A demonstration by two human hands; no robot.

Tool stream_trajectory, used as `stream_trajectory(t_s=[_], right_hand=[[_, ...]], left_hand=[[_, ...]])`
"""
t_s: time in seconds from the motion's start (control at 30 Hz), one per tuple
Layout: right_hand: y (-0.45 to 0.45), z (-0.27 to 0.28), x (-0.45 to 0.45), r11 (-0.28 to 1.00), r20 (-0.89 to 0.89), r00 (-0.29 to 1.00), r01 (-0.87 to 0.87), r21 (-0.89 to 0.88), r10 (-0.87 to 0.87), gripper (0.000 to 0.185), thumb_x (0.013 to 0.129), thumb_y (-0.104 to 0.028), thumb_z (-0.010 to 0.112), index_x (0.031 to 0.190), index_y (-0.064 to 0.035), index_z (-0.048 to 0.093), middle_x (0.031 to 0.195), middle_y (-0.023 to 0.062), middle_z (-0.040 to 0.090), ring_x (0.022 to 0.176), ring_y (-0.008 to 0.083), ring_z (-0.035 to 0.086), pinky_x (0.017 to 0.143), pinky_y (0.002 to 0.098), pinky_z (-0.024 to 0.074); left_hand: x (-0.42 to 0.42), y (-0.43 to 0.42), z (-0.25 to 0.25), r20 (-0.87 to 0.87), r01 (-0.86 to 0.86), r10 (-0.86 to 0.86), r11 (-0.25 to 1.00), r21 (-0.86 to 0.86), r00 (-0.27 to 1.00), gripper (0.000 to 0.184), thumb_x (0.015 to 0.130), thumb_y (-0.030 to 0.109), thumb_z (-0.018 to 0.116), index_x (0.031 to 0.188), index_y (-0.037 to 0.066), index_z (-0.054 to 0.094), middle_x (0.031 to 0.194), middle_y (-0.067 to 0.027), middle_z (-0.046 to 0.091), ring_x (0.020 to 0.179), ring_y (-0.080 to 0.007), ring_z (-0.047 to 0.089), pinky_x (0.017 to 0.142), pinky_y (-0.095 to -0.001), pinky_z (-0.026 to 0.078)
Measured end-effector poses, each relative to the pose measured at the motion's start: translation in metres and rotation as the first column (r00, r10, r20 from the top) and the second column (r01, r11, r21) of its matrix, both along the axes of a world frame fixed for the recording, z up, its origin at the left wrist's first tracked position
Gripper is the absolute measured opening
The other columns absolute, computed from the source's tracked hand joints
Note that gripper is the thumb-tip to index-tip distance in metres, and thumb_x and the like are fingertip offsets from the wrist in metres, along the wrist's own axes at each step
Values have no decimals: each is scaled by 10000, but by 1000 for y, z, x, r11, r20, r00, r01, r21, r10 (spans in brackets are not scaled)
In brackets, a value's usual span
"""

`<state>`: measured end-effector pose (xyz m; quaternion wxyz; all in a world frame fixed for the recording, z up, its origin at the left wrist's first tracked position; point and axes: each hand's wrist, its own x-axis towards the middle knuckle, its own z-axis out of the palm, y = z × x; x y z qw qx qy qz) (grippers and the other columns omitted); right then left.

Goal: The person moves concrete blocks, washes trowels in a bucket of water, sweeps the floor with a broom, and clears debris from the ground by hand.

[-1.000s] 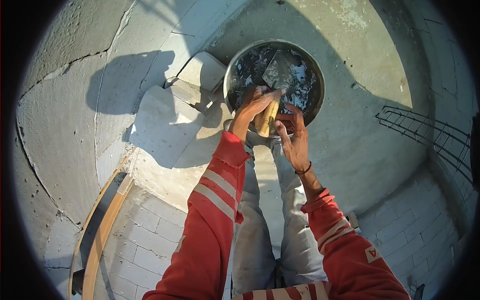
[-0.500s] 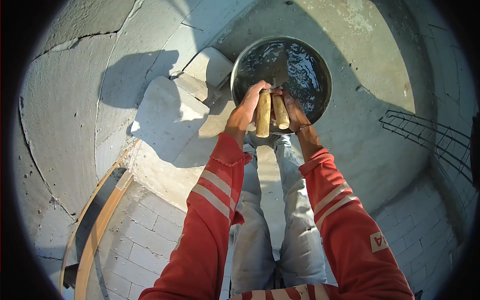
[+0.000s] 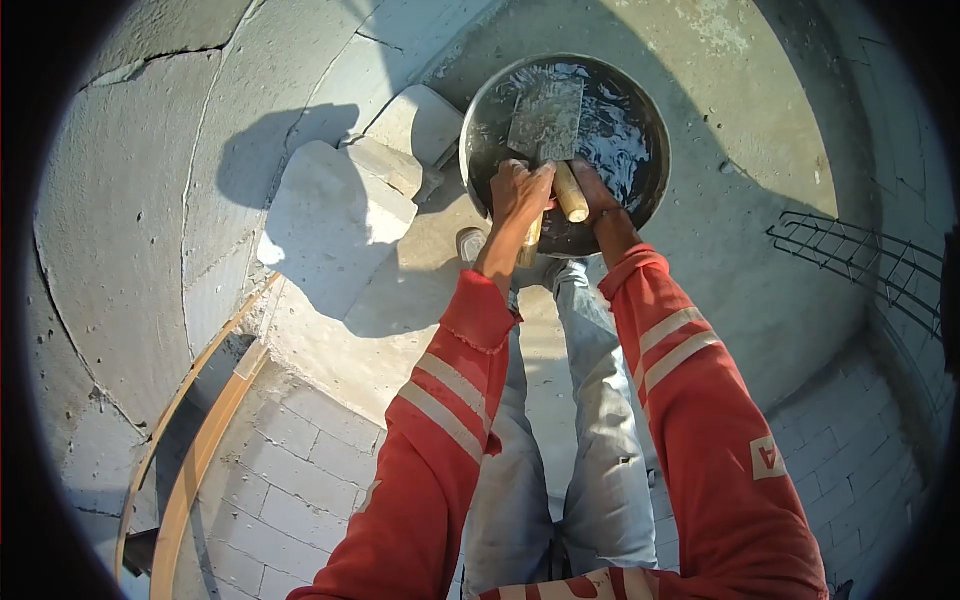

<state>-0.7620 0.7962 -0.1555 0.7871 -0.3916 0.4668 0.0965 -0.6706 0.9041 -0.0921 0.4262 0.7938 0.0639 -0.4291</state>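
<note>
Water [image 3: 618, 125] is glinting in a round metal basin [image 3: 668, 160], and a flat metal blade [image 3: 547, 112] is lying over it, just beyond the left hand [image 3: 520, 192], with its broad face showing. The blade's long axis is pointing away from the person, nearly in line with the forearms, and its near end is meeting the knuckles. The left hand is closing around a wooden handle [image 3: 530, 243], whose butt is sticking out below the fingers, towards the feet. A second wooden handle [image 3: 571, 193] is slanting between the two hands, its butt leaning towards the right hand [image 3: 597, 197], which is nearer to it. The right hand is reaching in from the other side, but its fingers are hiding behind that handle, so whether they are gripping or only steadying cannot be told; the blade seems to belong to one of these handles, though the join is too covered to say which. Pale blocks [image 3: 322, 215] are sitting beside the basin on the left, while a wire cage [image 3: 865, 262] is lying well apart on the right.
</note>
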Motion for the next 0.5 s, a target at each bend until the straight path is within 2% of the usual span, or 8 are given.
stream_trajectory(t_s=[0.03,0.07,0.1,0.13,0.17,0.23,0.33,0.5], right_hand=[[-6,-5,-2,756,52,899,-334,-563,435,245,898,-204,502,1019,-28,621,968,115,650,838,227,657,723,378,522],[-9,-17,-7,153,-155,649,-393,-907,745,294,838,-212,604,1065,-25,612,1020,140,645,873,264,666,723,404,527],[-9,-30,-11,-9,-264,581,-404,-915,770,366,757,-201,684,1081,-46,614,973,135,639,948,280,645,784,394,508],[-3,-18,-10,-2,-262,583,-408,-913,769,366,757,-201,684,1081,-46,614,973,135,639,948,280,645,784,394,508],[3,6,-5,370,-125,807,-394,-841,577,398,790,-307,659,1086,-43,621,1023,167,613,987,323,611,828,404,487],[13,30,-5,723,-4,968,-191,-664,252,557,827,-516,606,1101,-32,631,1096,218,570,1044,377,563,886,422,458],[27,71,-23,765,102,974,-90,-638,200,874,743,-802,540,1072,0,656,1193,238,532,1086,333,557,906,402,452],[26,68,-31,931,167,979,-45,-362,113,859,724,-684,691,1122,69,575,994,154,623,887,229,614,813,356,483]], left_hand=[[0,-3,6,14,-22,21,997,71,1000,385,857,317,671,901,-44,545,876,-171,625,727,-253,682,468,-379,551],[5,-5,25,16,-23,22,997,77,1000,385,857,317,671,901,-44,545,876,-171,625,727,-253,682,468,-379,551],[11,-3,45,-31,34,-29,988,154,999,393,857,314,673,932,-47,538,860,-154,621,706,-234,673,457,-356,540],[16,1,55,-83,98,-81,970,222,993,403,857,312,676,963,-49,531,844,-138,616,684,-216,665,446,-333,528],[10,12,47,-87,-30,45,986,162,995,409,846,357,684,952,-14,547,799,-101,596,652,-188,635,472,-327,520],[6,22,59,-172,-206,217,975,79,961,437,812,408,718,963,23,578,782,-66,595,656,-159,611,536,-320,513],[6,25,75,-249,-129,131,991,23,960,525,770,427,764,1054,23,588,864,-76,629,739,-159,619,615,-309,510],[-12,22,49,-225,27,-30,1000,-14,974,826,744,466,782,1282,-70,457,1148,-139,602,960,-207,607,776,-361,500]])
